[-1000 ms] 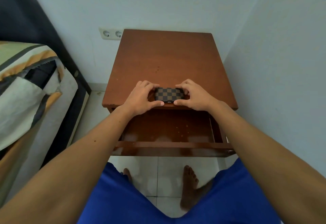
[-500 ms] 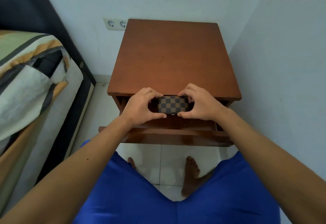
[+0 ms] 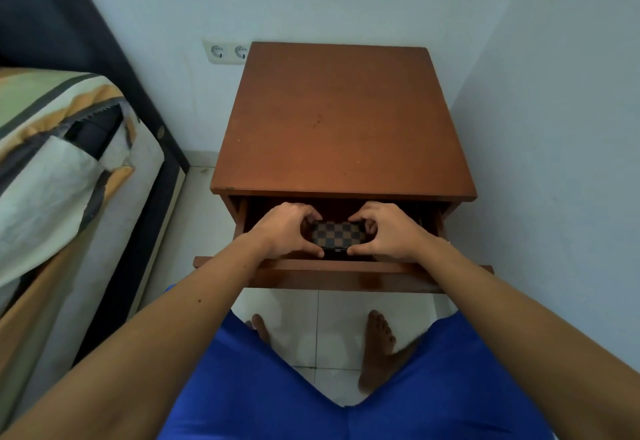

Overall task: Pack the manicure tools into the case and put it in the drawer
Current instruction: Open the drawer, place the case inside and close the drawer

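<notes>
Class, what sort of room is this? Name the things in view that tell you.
Probably a bedroom: a bed with patterned bedding stands beside a wooden nightstand in a corner, with its drawer open.

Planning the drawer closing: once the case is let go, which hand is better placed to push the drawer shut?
Neither clearly: left hand and right hand grip opposite ends of the case, equally near the drawer front.

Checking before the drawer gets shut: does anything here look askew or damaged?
Nothing stands out. The checkered case sits level and closed between left hand and right hand, inside the open drawer.
</notes>
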Demonstrator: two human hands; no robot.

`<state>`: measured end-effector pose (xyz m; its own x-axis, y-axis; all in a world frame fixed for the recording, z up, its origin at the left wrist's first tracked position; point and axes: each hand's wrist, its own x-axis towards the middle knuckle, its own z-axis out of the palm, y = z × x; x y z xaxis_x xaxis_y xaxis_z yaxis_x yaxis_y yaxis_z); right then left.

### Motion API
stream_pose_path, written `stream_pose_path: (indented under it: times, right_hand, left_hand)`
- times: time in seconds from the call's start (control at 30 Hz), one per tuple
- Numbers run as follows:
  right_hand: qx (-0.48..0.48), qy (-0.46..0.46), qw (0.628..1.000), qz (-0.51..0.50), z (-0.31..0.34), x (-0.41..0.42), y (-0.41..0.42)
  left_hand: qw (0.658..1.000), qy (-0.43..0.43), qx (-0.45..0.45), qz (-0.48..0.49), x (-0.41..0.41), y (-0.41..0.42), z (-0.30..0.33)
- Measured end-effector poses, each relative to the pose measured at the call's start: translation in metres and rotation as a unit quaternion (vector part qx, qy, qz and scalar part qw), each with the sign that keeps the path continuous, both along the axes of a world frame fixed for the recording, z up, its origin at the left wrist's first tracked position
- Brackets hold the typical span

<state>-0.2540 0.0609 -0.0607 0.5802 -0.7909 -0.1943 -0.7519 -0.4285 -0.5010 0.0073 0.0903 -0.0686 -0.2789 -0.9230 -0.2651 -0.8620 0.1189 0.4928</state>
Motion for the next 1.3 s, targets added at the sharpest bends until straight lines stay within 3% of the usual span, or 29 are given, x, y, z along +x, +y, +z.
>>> stream_pose_path:
  times: [0.23, 0.47, 0.6, 0.97, 1.07, 1.2, 1.3]
  right_hand:
    - [0.057, 0.061, 0.996, -0.009, -0.028, 0.01, -0.031]
    - [0.101, 0.102, 0.99, 0.014, -0.069, 0.017, -0.046]
    - [0.114, 0.1, 0.988, 0.009, -0.083, 0.016, -0.046]
    - [0.122, 0.116, 0.985, 0.029, -0.052, 0.001, -0.03]
    - [0.107, 0.085, 0.99, 0.022, -0.026, -0.009, -0.013]
    - [0.067, 0.001, 0.998, -0.01, 0.006, -0.026, 0.022]
    - [0.009, -0.045, 0.999, -0.026, 0.018, -0.042, 0.05]
  left_hand:
    - [0.998, 0.006, 0.048, 0.027, 0.002, -0.025, -0.036]
    - [0.993, -0.055, 0.105, -0.013, 0.003, -0.036, -0.065]
    - [0.993, -0.047, 0.112, -0.013, 0.001, -0.039, -0.069]
    - [0.989, 0.01, 0.142, 0.027, 0.012, -0.024, -0.041]
    - [0.984, 0.064, 0.16, 0.042, 0.025, -0.005, -0.017]
    - [0.99, 0.112, 0.076, 0.047, 0.04, 0.038, 0.012]
    - [0.992, 0.088, -0.09, 0.014, 0.047, 0.071, 0.016]
